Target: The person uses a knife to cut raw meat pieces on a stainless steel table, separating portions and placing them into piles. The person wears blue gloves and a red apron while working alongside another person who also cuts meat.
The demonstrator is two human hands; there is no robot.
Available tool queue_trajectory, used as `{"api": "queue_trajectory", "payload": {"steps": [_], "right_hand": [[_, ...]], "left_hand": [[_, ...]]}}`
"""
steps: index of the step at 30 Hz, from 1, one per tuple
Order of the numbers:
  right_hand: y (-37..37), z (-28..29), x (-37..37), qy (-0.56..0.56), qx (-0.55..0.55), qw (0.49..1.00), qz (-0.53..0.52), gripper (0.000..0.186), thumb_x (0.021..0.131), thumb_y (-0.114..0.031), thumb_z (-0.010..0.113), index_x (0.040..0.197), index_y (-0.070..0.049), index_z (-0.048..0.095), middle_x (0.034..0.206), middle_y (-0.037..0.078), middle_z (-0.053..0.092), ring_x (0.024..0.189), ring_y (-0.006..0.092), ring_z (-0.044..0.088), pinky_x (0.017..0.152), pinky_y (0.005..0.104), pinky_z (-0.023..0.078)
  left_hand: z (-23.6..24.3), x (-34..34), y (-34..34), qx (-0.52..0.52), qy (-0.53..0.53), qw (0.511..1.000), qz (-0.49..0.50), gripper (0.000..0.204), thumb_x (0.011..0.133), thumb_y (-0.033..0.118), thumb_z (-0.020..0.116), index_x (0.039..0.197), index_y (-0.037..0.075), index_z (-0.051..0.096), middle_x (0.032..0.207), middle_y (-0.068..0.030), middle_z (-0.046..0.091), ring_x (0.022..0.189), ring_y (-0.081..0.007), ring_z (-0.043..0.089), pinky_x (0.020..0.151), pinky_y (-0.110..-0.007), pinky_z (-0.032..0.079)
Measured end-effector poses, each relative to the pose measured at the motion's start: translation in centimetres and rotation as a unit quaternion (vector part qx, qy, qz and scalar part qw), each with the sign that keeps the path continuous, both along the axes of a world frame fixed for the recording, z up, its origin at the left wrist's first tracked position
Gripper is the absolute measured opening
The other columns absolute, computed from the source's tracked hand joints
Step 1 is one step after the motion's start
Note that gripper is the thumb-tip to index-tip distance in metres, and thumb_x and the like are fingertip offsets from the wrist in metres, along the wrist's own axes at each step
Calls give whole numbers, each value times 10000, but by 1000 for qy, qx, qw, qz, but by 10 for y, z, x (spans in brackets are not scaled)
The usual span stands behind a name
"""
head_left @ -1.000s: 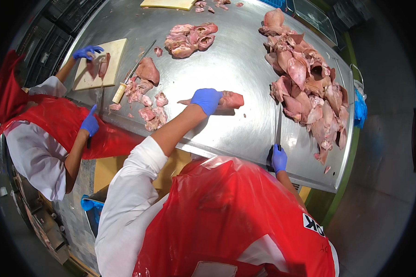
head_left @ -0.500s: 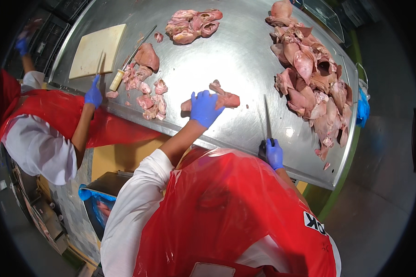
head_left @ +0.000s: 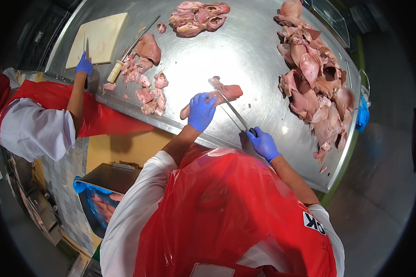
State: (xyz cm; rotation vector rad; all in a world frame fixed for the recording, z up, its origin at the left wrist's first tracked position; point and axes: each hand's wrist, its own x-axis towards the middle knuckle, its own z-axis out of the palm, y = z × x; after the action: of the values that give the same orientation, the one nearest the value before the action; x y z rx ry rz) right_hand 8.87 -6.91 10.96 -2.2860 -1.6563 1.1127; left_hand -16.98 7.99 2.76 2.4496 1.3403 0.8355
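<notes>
A long pink piece of meat with a small flap on its far side lies on the steel table in front of me. My left hand is closed over its left part, and the palm hides some of it. In my right hand is the black handle of a knife. Its thin blade points away and to the left, with the tip at the meat near the flap, just right of my left fingers. Whether the edge has entered the meat cannot be made out.
Ear-like meat pieces pile up along the steel table's right side. Another heap lies at the back. Left are trimmings, a sharpening steel and a white board. A co-worker's gloved hand holds a knife there.
My right hand has brought the knife left and forward, from beside the meat to its flap. My left hand has shifted slightly left on the meat. The co-worker's knife hand has moved away.
</notes>
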Motion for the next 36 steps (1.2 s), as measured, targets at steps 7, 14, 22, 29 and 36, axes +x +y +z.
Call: {"api": "queue_trajectory", "payload": {"steps": [7,14,22,29,36], "right_hand": [[37,31,-10,-110,-68,987,93,417,1047,-443,495,1090,-38,586,889,276,710,844,487,686,775,560,540],[64,26,-10,-133,-82,977,142,408,1050,-412,492,1065,-9,555,839,288,701,791,488,688,740,577,537],[94,8,-17,-65,-105,981,151,439,1043,-408,504,1052,29,542,841,315,691,801,507,678,745,580,534],[142,-30,-57,44,-97,991,80,513,1033,-433,483,1173,53,564,934,324,702,917,501,681,856,557,529],[150,-15,-54,45,-111,989,91,562,1030,-463,479,1232,54,562,1019,295,711,960,477,682,886,528,535]], "left_hand": [[-7,6,0,-13,-9,1000,14,407,809,160,734,1212,153,678,1188,-83,568,1165,-342,520,976,-495,425],[-13,8,6,-18,-24,1000,8,316,787,192,724,1085,143,629,1226,-59,581,1193,-339,521,985,-514,422],[-9,7,10,-42,-68,997,-1,313,746,124,732,1052,118,665,1141,-54,587,1122,-325,512,973,-473,415],[-4,7,14,-57,-61,996,-2,358,735,95,752,1082,115,665,1130,-57,597,1111,-330,520,977,-463,417],[-8,7,15,-42,-73,996,13,411,731,94,774,1130,97,673,1123,-72,615,1103,-350,564,992,-477,424]]}}
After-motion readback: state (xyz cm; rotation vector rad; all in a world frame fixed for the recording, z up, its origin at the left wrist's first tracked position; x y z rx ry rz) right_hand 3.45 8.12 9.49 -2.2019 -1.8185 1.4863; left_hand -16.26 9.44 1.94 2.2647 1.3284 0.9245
